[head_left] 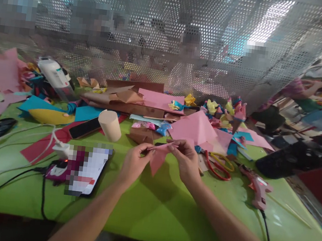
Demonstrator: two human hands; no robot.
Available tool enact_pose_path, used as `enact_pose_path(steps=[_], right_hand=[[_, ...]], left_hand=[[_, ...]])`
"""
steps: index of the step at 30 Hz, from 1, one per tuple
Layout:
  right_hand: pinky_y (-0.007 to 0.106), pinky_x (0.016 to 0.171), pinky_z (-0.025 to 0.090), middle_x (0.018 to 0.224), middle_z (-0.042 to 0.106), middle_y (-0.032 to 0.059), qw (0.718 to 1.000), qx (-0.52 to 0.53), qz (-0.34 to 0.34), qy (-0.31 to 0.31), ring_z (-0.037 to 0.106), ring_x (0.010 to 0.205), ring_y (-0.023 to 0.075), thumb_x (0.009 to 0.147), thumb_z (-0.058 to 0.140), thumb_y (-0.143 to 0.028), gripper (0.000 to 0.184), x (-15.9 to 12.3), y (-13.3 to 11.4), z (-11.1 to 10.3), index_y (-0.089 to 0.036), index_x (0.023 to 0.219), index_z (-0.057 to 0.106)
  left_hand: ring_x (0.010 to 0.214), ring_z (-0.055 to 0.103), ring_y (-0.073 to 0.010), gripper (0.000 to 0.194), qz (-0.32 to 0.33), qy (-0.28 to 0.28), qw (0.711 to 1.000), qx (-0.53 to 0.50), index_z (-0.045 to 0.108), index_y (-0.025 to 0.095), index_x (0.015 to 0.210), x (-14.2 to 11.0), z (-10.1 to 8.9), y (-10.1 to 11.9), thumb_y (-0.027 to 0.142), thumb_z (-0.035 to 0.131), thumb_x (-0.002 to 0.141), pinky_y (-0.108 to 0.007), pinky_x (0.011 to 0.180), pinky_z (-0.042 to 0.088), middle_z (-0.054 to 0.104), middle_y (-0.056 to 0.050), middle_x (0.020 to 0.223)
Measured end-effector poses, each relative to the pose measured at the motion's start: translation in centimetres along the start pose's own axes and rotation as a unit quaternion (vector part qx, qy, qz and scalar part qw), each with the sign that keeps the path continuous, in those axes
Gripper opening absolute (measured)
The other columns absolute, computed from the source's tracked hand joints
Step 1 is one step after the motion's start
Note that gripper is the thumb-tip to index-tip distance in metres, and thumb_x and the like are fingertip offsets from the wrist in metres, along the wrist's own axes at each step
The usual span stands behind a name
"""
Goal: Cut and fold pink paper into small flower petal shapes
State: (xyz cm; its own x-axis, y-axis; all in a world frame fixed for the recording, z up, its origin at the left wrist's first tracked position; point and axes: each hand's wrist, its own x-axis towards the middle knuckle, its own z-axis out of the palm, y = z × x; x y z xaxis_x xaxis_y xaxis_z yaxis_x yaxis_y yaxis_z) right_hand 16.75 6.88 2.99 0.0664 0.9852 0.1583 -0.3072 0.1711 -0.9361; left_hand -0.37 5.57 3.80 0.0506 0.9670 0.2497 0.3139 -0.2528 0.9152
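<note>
A small pink piece of paper (158, 160) is held up between both hands above the green table (155, 217), one pointed end hanging down. My left hand (136, 160) pinches its left upper edge between thumb and fingers. At the upper right edge, my right hand (184, 160) has a similar pinch. Just beyond my right hand lies a larger pink sheet (195, 126), folded into a peak. Red-handled scissors (218, 170) rest to the right of that hand. The paper's top edge is partly covered by my fingers.
A pink glue gun (258, 189) with a black cable lies at right, near a black bottle (279, 162). On the left are a lit phone (92, 174), a power strip (59, 170) with cables and a beige paper tube (110, 125). A perforated metal screen (159, 38) stands behind.
</note>
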Motion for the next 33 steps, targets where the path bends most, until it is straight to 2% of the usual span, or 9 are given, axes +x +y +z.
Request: enact_pose_path(steps=[3,7,10,13,16,19,26,33], right_hand=[[0.029,0.072,0.049,0.084,0.070,-0.0011,1.000,0.017,0.000,0.017,0.061,0.077,0.0155,0.068,0.081,-0.029,0.025,0.22,0.04,-0.01,-0.025,0.085,0.064],[0.026,0.067,0.045,0.074,0.062,-0.0048,0.999,0.010,0.042,0.014,0.056,0.070,0.0135,0.064,0.084,-0.030,0.043,0.50,0.33,-0.19,-0.025,0.102,0.064],[0.026,0.064,0.044,0.070,0.060,-0.0046,0.998,0.016,0.059,0.007,0.055,0.066,0.0135,0.062,0.085,-0.031,0.037,0.61,0.53,-0.29,-0.024,0.093,0.066],[0.026,0.062,0.044,0.067,0.061,-0.0044,0.998,0.032,0.048,0.015,0.055,0.064,0.0133,0.060,0.086,-0.031,0.032,0.59,0.47,-0.25,-0.023,0.083,0.065],[0.026,0.063,0.045,0.067,0.062,-0.0044,0.998,0.046,0.046,0.021,0.056,0.064,0.0129,0.061,0.085,-0.030,0.031,0.49,0.25,-0.14,-0.024,0.084,0.066],[0.026,0.063,0.046,0.066,0.062,-0.0045,0.998,0.045,0.046,0.024,0.056,0.063,0.0129,0.061,0.085,-0.029,0.031,0.41,0.12,-0.09,-0.024,0.086,0.066],[0.026,0.063,0.046,0.070,0.063,-0.0038,0.999,0.037,0.025,0.017,0.057,0.065,0.0135,0.062,0.084,-0.028,0.029,0.30,0.21,-0.08,-0.024,0.084,0.065],[0.024,0.064,0.044,0.071,0.063,-0.0037,0.998,0.044,0.036,0.005,0.055,0.067,0.0121,0.063,0.085,-0.028,0.027,0.31,-0.03,-0.07,-0.024,0.083,0.067]], left_hand=[[0.077,0.067,-0.0178,0.018,0.008,0.003,1.000,0.010,0.071,0.019,0.089,0.03,-0.08,0.16,0.030,0.059,0.083,-0.025,0.069,0.051,0.075,-0.003,0.086],[0.076,0.067,-0.0177,0.018,0.008,0.005,1.000,0.025,0.071,0.020,0.089,0.03,-0.09,0.21,0.030,0.058,0.083,-0.025,0.069,0.051,0.075,-0.003,0.085],[0.077,0.066,-0.0178,0.018,0.002,0.000,1.000,0.025,0.071,0.020,0.089,0.02,-0.04,0.24,0.031,0.058,0.083,-0.025,0.070,0.050,0.075,-0.003,0.086],[0.078,0.065,-0.0179,0.020,-0.019,-0.012,1.000,0.002,0.070,0.019,0.090,0.00,-0.06,0.40,0.035,0.059,0.083,-0.025,0.071,0.050,0.074,-0.002,0.086],[0.076,0.063,-0.0178,0.028,-0.050,-0.010,0.998,-0.025,0.070,0.018,0.093,-0.04,-0.21,0.58,0.042,0.058,0.084,-0.024,0.067,0.049,0.072,-0.003,0.084],[0.072,0.060,-0.0169,0.031,-0.066,0.009,0.997,-0.027,0.069,0.017,0.088,-0.04,-0.35,0.62,0.045,0.055,0.086,-0.023,0.063,0.046,0.068,-0.002,0.076],[0.075,0.061,-0.0174,0.028,-0.047,0.016,0.998,-0.032,0.069,0.018,0.086,0.16,-0.44,0.38,0.042,0.056,0.086,-0.024,0.068,0.048,0.069,-0.002,0.077],[0.070,0.062,-0.0158,0.025,-0.013,0.031,0.999,0.033,0.069,0.019,0.087,-0.01,-0.58,0.53,0.039,0.053,0.089,-0.023,0.063,0.045,0.071,-0.002,0.078]])
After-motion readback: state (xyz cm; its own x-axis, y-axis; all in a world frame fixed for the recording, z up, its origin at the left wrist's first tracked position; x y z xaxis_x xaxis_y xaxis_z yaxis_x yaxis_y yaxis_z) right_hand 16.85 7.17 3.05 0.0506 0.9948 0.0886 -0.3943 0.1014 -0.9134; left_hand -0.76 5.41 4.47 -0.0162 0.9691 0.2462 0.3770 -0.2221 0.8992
